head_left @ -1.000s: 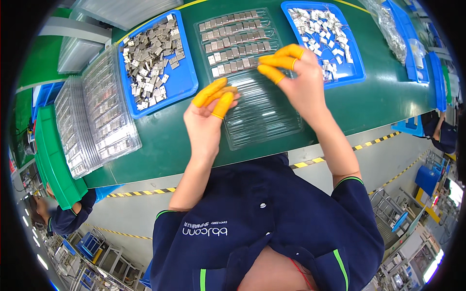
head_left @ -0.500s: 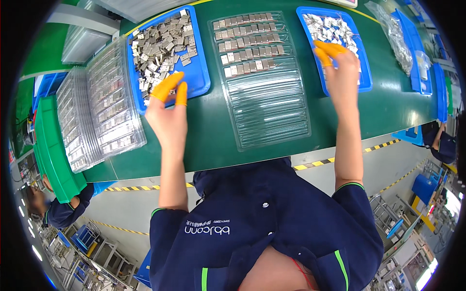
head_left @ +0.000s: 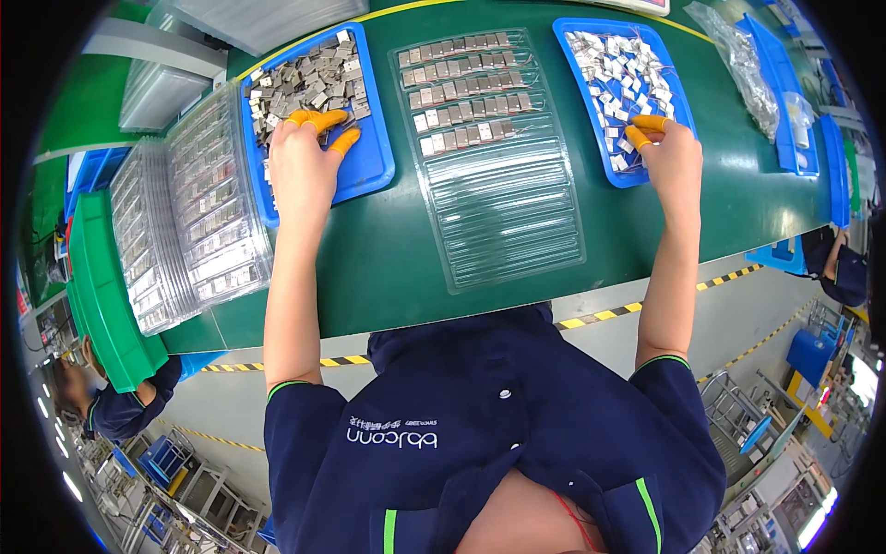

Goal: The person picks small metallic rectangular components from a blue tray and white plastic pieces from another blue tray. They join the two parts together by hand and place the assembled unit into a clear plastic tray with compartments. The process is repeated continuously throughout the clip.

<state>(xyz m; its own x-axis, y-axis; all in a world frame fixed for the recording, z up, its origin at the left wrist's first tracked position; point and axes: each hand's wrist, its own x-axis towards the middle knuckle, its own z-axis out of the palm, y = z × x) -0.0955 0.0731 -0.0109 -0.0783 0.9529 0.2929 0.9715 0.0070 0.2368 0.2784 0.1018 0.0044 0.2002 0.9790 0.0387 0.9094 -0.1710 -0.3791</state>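
My left hand, with yellow finger cots, reaches into a blue tray of loose grey metal connector shells. Its thumb and forefinger are apart, with no part visible between them. Over a second blue tray, my right hand has thumb and forefinger pinched close, low among small white connectors with thin wires. Whatever sits between those fingertips is too small to make out. Between the hands lies a clear ribbed plastic tray; its far half carries several rows of metal connectors.
Stacked clear trays filled with parts stand at the left, beside a green bin. At the far right are a plastic bag and a blue bin. Other people sit at the left and right edges.
My left hand has moved farther into the tray of metal shells. My right hand has shifted down and right over the white connectors, its fingers drawing together. The view has shifted slightly.
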